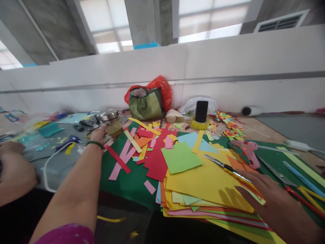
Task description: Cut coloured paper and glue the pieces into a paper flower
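At the left of the table, my left hand [98, 135], with a dark bead bracelet at the wrist, grips the side of a glass jar [113, 127] with a metal lid. The jar stands upright; its contents are unclear. My right hand [271, 200] is over the right side of a stack of yellow paper [203, 184], fingers stretched and thumb apart. A pale strip [252, 195] shows in the gap between thumb and fingers. Just beyond the fingertips lies a craft knife [224, 166], blade out. A green paper square [181, 157] rests on the stack.
Red paper [158, 156] and several strips cover the green mat [122, 186]. A pink glue gun [250, 152] and scissors [281, 176] lie right. Behind are a phone [201, 111], paper flowers [232, 128] and a green bag [146, 105]. Another person's arm [17, 173] is far left.
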